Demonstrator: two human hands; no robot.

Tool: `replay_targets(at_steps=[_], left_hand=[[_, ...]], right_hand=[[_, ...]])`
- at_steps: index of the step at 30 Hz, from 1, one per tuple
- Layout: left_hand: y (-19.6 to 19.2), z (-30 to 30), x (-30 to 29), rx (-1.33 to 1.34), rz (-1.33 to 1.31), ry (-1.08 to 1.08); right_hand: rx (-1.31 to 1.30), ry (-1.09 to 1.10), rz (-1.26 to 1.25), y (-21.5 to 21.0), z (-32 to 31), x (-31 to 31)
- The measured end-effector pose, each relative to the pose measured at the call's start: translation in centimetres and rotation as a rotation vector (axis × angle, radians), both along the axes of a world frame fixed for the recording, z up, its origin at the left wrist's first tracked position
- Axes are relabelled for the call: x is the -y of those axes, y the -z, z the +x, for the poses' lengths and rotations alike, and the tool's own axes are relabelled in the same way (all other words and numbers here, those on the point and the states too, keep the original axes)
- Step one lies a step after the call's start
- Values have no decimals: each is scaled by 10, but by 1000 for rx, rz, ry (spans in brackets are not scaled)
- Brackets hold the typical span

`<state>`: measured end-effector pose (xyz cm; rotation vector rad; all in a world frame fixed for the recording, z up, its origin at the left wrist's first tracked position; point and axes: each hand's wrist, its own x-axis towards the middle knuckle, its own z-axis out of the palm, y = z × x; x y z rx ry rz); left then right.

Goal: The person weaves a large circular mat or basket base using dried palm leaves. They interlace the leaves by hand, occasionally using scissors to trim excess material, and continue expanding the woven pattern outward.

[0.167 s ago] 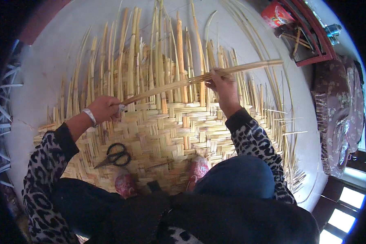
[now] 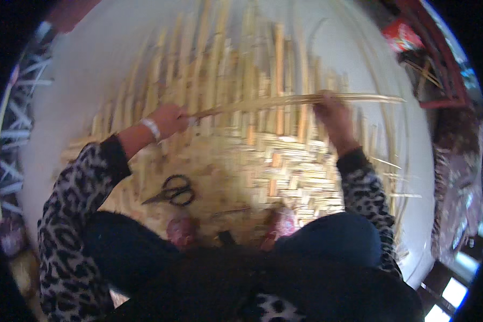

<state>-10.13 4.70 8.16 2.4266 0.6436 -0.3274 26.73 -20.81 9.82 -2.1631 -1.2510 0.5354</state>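
Split-cane strip (image 2: 252, 105) held crosswise above a partly woven mat (image 2: 306, 166)

The long, pale yellow strip spans the gap between the hands, its right end slightly higher in the view than its left. The left hand (image 2: 170, 119) has the left end pinched between its fingers. The right hand (image 2: 334, 110) grips the strip farther along, and a length of it runs on past that hand to the right. Blur hides whether the strip is a single piece or several layers.

Beneath lies the mat, closely woven in a stepped pattern on a pale grey floor (image 2: 61, 94). From its far edge, loose cane ends (image 2: 217, 64) spread outward, some yellow, some more orange.

A pair of black-handled scissors (image 2: 178, 190) rests on the mat at the left, blades pointing left. Nearer the person are two red patterned shoes (image 2: 182, 231), both on the mat, with knees in dark blue trousers (image 2: 333, 239) beside them. The sleeves (image 2: 70, 185) are leopard-print with dark cuffs, and a white bracelet (image 2: 152, 129) circles the left wrist.

Farther right are a red bag (image 2: 401, 36), a dark red frame (image 2: 445, 103) and a patterned cloth (image 2: 456, 182).
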Motion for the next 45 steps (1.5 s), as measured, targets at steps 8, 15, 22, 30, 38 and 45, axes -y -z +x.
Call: replay_targets(at_steps=[8, 15, 22, 30, 38, 45], left_hand=[[17, -9, -21, -19, 321, -293], [90, -13, -48, 281, 6, -518], [118, -9, -64, 116, -179, -665], [102, 10, -45, 435, -628, -1163], [95, 25, -42, 335, -607, -1026], [132, 22, -66, 194, -563, -956]], right_hand=[[-1221, 300, 333, -24, -11, -38], [-911, -96, -247, -8, -48, -71], [-829, -245, -398, 38, -64, -109], [-625, -324, -352, 99, -62, -134], [-821, -117, -481, 91, -65, -154], [-275, -498, -281, 105, -61, -160]])
